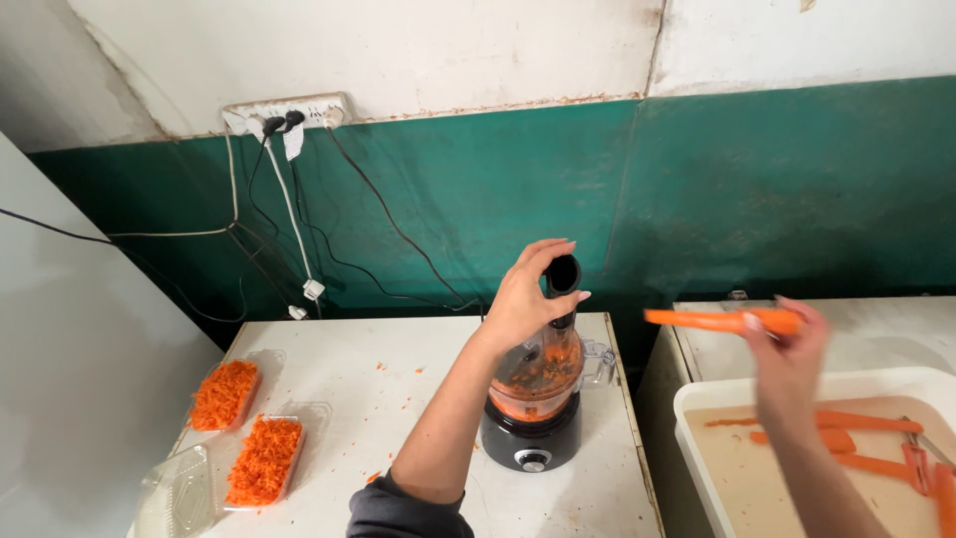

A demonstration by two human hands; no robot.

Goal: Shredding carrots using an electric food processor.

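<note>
Centrally in the frame, the left hand [523, 294] wraps around the black cylindrical pusher [563, 276] atop the black-based food processor with a clear bowl [538, 399]. At right, the right hand [792, 344] pinches a peeled orange carrot [712, 320] above the white plastic tub [697, 408].

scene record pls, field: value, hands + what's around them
left hand: wrapped around the black feed tube on top of the food processor
right hand: holds a peeled carrot strip level, off to the right of the tube, not yet over it
processor bowl: clear, with grated carrot inside; black base with a dial
white table: two clear trays of grated carrot at left, one open lid, stray shreds
white tub: right side, more carrots and a red-handled tool
wall: green and white, with an outlet strip and cables
</note>
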